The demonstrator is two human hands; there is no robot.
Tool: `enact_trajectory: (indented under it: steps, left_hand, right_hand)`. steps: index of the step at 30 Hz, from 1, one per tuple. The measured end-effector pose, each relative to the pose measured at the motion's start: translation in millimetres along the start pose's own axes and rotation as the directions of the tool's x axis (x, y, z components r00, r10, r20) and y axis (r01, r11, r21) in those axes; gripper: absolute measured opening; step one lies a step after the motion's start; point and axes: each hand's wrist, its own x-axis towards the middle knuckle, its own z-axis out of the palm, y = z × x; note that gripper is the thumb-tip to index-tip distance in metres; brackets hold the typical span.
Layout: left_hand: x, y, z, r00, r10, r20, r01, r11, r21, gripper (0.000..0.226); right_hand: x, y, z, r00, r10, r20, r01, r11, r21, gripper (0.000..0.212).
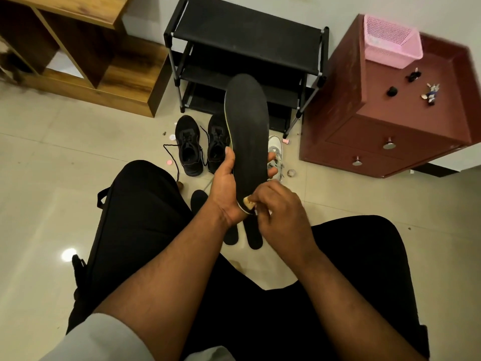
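Fingers [272, 174] of the left hand [225, 183] clamp the long black foam insole [247, 121], held upright above the lap; right hand [283, 217] fingers pinch a small tan tab [248, 204] at its heel end. A hard tug could tear the foam.

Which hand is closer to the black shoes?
Left. The left hand holds the insole just beside the black shoes; the right hand pinches a tan piece at its heel, farther back.

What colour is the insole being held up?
Black, with a thin yellow-green edge; the head view shows the insole best.
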Motion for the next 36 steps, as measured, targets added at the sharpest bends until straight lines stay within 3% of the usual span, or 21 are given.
enact_trajectory:
  steps: [3, 8, 13, 20, 25, 30, 32, 36]
  left_hand:
    - [-0.8, 0.3, -4.7, 1.0, -0.017, 0.025, 0.018, 0.999, -0.042, 0.088]
    - [4.4, -2.6, -5.6, 0.999, 0.037, -0.034, -0.038, 0.999, -0.032, 0.09]
    - [3.0, -0.8, -6.9, 0.996, 0.055, -0.067, -0.057, 0.998, -0.03, 0.089]
    - [2.8, -5.9, -6.5, 0.998, 0.035, -0.051, -0.035, 0.999, 0.01, 0.085]
    - [3.7, -7.9, -4.6, 0.995, 0.02, -0.094, -0.014, 0.998, 0.064, 0.081]
    - [5.9, -9.3, -8.7, 0.983, 0.076, -0.167, -0.046, 0.983, 0.179, 0.074]
    - [4.5, -9.5, -7.0, 0.983, 0.066, -0.168, -0.039, 0.986, 0.162, 0.075]
    - [3.5, -10.0, -4.7, 0.984, 0.071, -0.164, -0.04, 0.982, 0.183, 0.066]
  right_hand:
    - [1.2, 13.9, 3.1, 0.992, 0.113, -0.053, -0.115, 0.992, -0.051, 0.012]
    - [-11.1, -8.2, 7.4, 0.996, -0.081, -0.027, 0.082, 0.996, 0.022, 0.012]
    - [-8.8, 18.1, 12.8, 0.992, 0.102, -0.067, -0.103, 0.995, -0.014, 0.007]
    - [-9.1, 0.7, 9.3, 0.995, -0.08, -0.052, 0.081, 0.997, 0.007, 0.012]
    - [-7.8, 27.7, 11.2, 0.994, 0.047, -0.099, -0.054, 0.997, -0.064, 0.01]
    - [-10.3, -0.2, 12.9, 0.986, -0.154, -0.07, 0.161, 0.981, 0.106, 0.016]
    - [-9.4, 7.1, 13.5, 0.99, -0.126, -0.07, 0.13, 0.989, 0.069, 0.015]
    - [-7.7, 36.4, 12.3, 0.991, 0.078, -0.104, -0.081, 0.996, -0.022, 0.016]
